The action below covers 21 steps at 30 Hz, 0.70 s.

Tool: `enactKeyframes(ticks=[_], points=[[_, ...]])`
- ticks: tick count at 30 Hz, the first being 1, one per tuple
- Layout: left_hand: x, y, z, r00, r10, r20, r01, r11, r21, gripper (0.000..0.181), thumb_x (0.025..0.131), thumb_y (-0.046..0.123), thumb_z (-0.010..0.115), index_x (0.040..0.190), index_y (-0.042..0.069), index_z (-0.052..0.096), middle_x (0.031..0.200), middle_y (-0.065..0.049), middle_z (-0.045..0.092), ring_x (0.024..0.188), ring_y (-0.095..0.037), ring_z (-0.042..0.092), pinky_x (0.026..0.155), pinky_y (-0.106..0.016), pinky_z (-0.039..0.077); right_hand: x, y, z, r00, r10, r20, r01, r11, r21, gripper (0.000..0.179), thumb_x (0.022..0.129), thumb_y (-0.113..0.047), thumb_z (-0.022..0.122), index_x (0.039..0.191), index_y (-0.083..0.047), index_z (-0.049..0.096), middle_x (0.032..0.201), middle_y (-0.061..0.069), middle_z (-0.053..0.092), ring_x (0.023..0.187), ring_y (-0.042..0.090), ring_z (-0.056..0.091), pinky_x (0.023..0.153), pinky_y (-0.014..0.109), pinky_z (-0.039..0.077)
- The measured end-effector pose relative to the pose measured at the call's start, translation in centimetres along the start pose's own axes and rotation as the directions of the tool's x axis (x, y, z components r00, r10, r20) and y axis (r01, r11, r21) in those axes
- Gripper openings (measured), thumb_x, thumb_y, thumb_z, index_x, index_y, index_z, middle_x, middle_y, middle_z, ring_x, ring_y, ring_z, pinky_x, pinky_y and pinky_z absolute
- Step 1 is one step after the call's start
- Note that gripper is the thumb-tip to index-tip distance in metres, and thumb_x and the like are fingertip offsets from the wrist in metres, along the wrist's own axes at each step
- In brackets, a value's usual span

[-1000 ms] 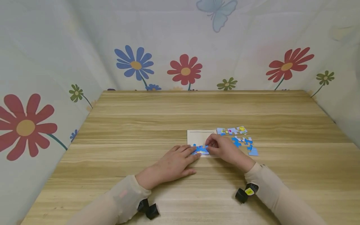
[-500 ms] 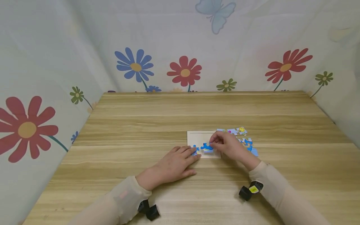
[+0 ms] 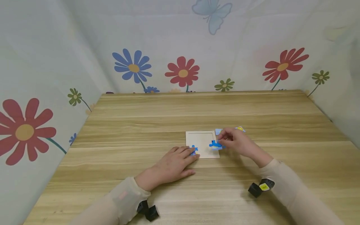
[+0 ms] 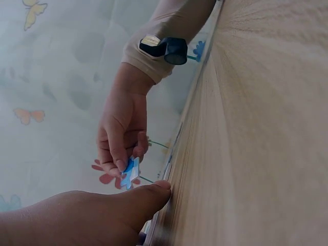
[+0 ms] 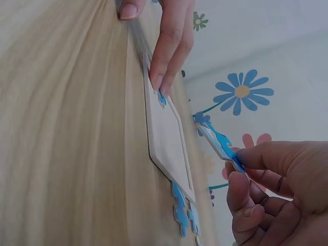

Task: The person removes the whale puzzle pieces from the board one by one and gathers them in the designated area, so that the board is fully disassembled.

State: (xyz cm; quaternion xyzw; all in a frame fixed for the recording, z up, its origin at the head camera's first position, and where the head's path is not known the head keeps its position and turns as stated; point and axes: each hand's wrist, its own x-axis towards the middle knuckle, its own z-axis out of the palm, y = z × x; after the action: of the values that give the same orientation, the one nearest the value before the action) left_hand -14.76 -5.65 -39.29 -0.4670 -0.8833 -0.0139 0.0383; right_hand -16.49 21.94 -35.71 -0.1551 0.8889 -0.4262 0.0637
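Note:
My right hand (image 3: 242, 143) pinches a blue jigsaw piece (image 3: 215, 145) between thumb and fingertips. In the right wrist view this held piece (image 5: 218, 141) is raised off the pale puzzle board (image 5: 166, 141), tilted. From the head view it overlaps the right edge of the board (image 3: 203, 147). My left hand (image 3: 171, 164) lies flat with straight fingers, fingertips resting on another blue jigsaw piece (image 3: 194, 149) in the board's near left corner. Part of that piece is hidden beneath the fingers.
Loose jigsaw pieces (image 3: 218, 131) lie just right of the board, largely hidden behind my right hand; some show blue (image 5: 179, 207) in the right wrist view. The wooden table (image 3: 140, 125) runs back to a flower-printed cloth (image 3: 157, 31).
My right hand has lifted the blue jigsaw piece from beside the one under my left fingertips and carried it right, to the board's right edge. The left hand has stayed put.

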Motion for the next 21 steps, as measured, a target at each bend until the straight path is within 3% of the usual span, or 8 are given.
enactKeyframes(ticks=[10,21], points=[[-0.1,-0.1,0.1,0.999,0.008,-0.043,-0.009,1.000,-0.008,0.054,0.094,0.051,0.054,0.139,0.021,0.051,0.144,-0.005,0.051,0.132,-0.024,0.048,0.104,-0.043,0.042,-0.8,0.6,-1.6,1.000,0.015,0.020,-0.016,0.999,0.049,0.010,0.092,-0.005,0.062,0.096,0.004,0.061,0.083,0.013,0.063,0.061,0.015,0.053,0.056,0.024,0.047],[-0.1,-0.1,0.2,0.998,0.016,-0.053,-0.016,1.000,-0.005,0.054,0.094,0.050,0.054,0.138,0.020,0.051,0.144,-0.005,0.052,0.132,-0.024,0.048,0.103,-0.043,0.042,-1.9,1.9,-2.8,0.999,0.047,0.008,-0.047,0.999,-0.025,0.008,0.092,-0.006,0.061,0.095,0.002,0.061,0.079,0.009,0.059,0.062,0.016,0.053,0.055,0.024,0.046]])
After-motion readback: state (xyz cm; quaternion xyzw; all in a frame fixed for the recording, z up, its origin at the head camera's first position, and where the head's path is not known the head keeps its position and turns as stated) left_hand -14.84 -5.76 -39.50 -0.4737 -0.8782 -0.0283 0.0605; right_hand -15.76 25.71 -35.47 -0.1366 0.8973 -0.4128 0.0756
